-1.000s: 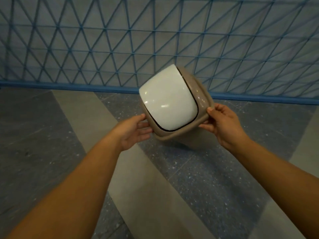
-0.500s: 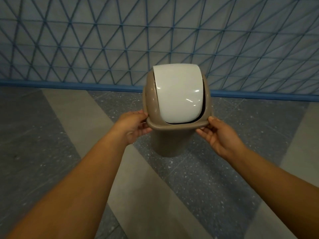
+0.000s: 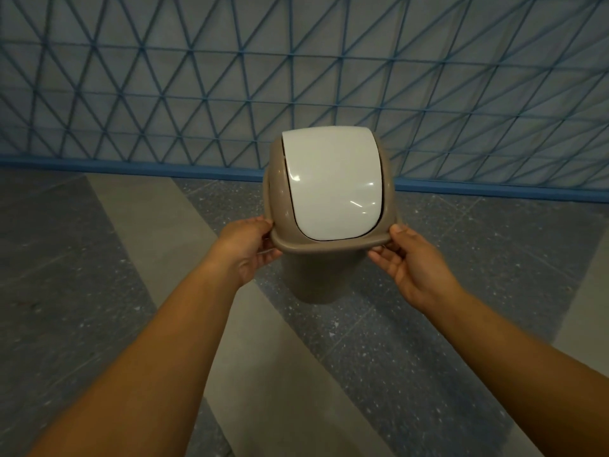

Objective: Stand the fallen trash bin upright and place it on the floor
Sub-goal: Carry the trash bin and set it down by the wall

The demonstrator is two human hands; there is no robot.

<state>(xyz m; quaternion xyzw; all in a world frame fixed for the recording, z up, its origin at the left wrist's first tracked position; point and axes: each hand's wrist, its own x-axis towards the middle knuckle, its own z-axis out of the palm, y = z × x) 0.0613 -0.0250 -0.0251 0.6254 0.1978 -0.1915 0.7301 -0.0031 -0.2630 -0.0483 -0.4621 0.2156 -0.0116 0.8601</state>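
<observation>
A small taupe trash bin (image 3: 313,278) with a white swing lid (image 3: 333,186) is upright in front of me, seen from above. My left hand (image 3: 247,245) grips the left side of the lid's rim, thumb on top. My right hand (image 3: 412,262) holds the right side of the rim with thumb on the edge and fingers under it. The bin's base is low over the floor (image 3: 395,341); I cannot tell whether it touches.
A wall with a blue triangular lattice (image 3: 197,94) and a blue skirting strip (image 3: 131,164) runs across behind the bin. The floor has dark speckled and lighter grey diagonal bands (image 3: 257,357).
The bin has turned from tilted on its side to upright, with the lid facing up toward me. Both hands kept hold of the rim and shifted slightly lower.
</observation>
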